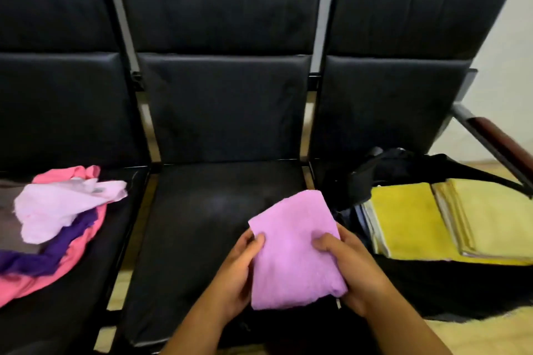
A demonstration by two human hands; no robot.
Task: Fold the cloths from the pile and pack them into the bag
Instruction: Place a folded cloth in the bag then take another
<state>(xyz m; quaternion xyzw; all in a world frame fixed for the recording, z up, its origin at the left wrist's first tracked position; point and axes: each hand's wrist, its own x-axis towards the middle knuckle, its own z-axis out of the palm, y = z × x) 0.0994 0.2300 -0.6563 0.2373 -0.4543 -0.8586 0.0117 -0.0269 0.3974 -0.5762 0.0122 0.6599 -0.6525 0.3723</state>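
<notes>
Now both hands grip the folded lilac cloth (pixel 294 251): left hand (pixel 240 268) on its left edge, right hand (pixel 353 268) on its right, thumbs on top, over the front edge of the middle seat (pixel 207 210).

Judgement: hold the fold flat, carry it right, and lay it square on the yellow cloths (pixel 403 222) in the open bag (pixel 432 285).

Fingers beneath the cloth are hidden. The bag's right side is cut off. The pile (pixel 57 210) is on the left seat.

Dim, soft, wide-angle edge distortion
</notes>
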